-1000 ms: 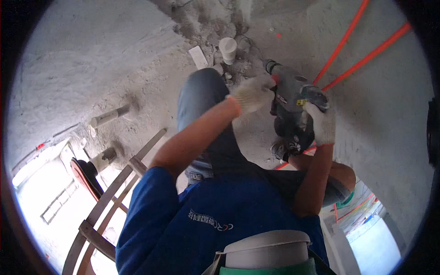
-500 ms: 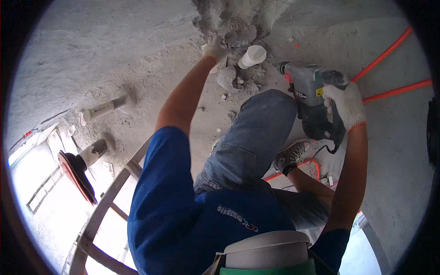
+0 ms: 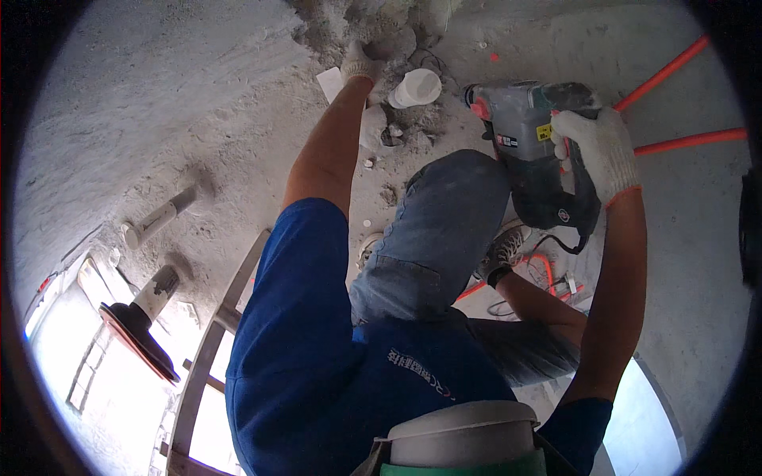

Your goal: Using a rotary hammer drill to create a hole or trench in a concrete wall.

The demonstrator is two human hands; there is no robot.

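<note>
My right hand (image 3: 597, 151), in a white knit glove, is wrapped round the rear handle of a dark grey and black rotary hammer drill (image 3: 520, 131). The drill lies on its side against my raised knee, its chuck toward the rubble. My left hand (image 3: 359, 65), gloved too, reaches into broken rubble (image 3: 377, 22) at the foot of the wall. Its fingers are mostly hidden, so I cannot make out any grip. Beside it stands a white plastic pipe (image 3: 417, 87). A flat pale piece (image 3: 329, 83) lies by my left wrist, and a concrete chunk (image 3: 372, 127) sits below the pipe.
Two pipe stubs (image 3: 151, 224) (image 3: 156, 290) stick out at left, one topped by a dark, reddish-edged disc (image 3: 141, 341). A wooden ladder-like frame (image 3: 202, 361) stands by my left side. Orange hoses (image 3: 690, 141) run at right, and a black cord (image 3: 565, 246) trails from the drill.
My left hand has moved farther into the rubble, past the pipe, and its fingers now show less. My right hand keeps its hold on the drill. The whole view has shifted slightly.
</note>
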